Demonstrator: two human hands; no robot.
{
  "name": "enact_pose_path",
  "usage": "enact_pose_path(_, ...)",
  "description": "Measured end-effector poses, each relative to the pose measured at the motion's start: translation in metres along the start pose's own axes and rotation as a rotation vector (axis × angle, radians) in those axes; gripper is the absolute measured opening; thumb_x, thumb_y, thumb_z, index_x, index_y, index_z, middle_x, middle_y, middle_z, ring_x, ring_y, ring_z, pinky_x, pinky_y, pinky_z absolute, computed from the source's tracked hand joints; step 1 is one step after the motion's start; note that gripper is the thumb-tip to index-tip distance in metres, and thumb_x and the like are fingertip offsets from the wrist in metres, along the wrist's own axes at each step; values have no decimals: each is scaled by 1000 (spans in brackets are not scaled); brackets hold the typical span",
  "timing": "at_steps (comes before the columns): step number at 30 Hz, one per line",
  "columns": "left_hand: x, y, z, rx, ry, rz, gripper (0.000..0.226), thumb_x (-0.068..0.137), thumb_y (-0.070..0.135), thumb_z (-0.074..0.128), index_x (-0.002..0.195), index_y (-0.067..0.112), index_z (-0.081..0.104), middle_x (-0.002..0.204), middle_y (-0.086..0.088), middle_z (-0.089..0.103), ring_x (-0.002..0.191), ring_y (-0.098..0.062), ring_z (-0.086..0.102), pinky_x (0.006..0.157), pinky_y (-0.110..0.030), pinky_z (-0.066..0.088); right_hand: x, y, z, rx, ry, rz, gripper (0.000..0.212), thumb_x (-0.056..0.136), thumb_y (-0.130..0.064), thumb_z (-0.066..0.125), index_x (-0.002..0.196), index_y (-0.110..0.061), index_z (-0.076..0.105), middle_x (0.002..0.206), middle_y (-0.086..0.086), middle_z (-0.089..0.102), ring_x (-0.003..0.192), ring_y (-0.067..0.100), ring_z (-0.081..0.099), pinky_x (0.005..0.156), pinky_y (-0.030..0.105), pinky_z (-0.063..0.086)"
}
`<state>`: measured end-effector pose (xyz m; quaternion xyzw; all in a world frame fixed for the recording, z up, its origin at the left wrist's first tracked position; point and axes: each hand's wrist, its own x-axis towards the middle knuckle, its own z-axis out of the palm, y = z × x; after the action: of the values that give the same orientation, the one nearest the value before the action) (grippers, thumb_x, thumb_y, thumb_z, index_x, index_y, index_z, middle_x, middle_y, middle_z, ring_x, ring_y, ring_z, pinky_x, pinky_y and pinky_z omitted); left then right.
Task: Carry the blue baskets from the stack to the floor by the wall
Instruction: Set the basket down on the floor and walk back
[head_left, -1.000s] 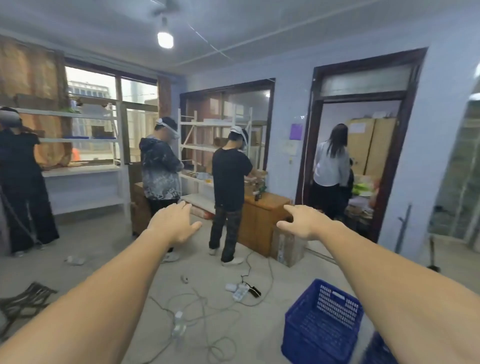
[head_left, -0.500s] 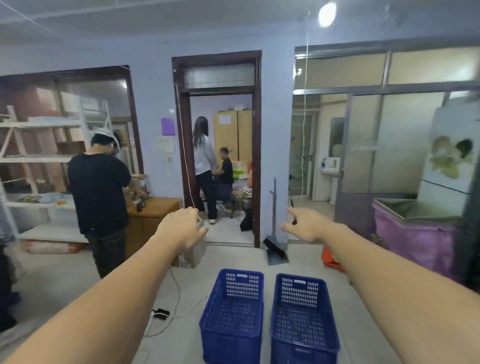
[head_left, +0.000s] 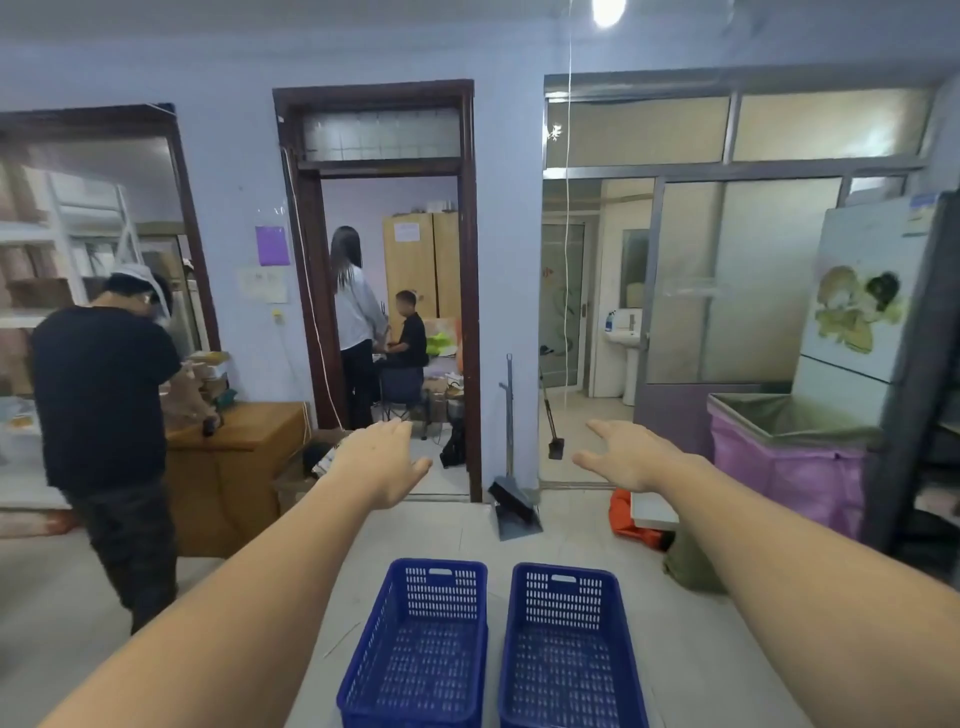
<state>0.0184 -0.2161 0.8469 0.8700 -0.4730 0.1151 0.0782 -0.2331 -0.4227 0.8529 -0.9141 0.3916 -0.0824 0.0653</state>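
Two empty blue baskets stand side by side on the floor just in front of me: the left basket (head_left: 423, 644) and the right basket (head_left: 569, 649), a small gap between them. Both my arms are stretched forward at chest height, well above the baskets. My left hand (head_left: 382, 462) is held palm down with fingers apart and holds nothing. My right hand (head_left: 631, 457) is likewise spread and empty. No stack of baskets is in view.
A person in black (head_left: 104, 415) stands at a wooden cabinet (head_left: 239, 467) on the left. Ahead are an open doorway (head_left: 389, 338) with two people inside, a dustpan (head_left: 514, 514) against the wall, an orange bag (head_left: 631, 522) and a pink-lined bin (head_left: 789, 457) on the right.
My view has swung right, from the shelves and window to the wall with the doorway. Both baskets now sit centred below me. My hands stay raised, fingers now spread wider.
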Motion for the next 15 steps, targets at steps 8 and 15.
enact_pose_path(8, 100, 14, 42, 18, -52, 14, 71, 97, 56, 45, 154, 15, 34, 157, -9, 42, 141, -30, 44, 115, -47, 40, 97, 40, 20, 2, -5, 25, 76, 96, -59, 43, 158, -19, 26, 160, 10, 36, 145, 32, 34, 116, 46, 30)
enact_pose_path(15, 212, 70, 84, -6, -75, 134, 65, 96, 55, 46, 147, 13, 42, 146, -9, 53, 130, -30, 53, 106, -46, 46, 162, 112, 32, 30, -6, 155, 78, 94, -63, 43, 159, -22, 25, 163, 6, 33, 147, 30, 32, 119, 49, 30)
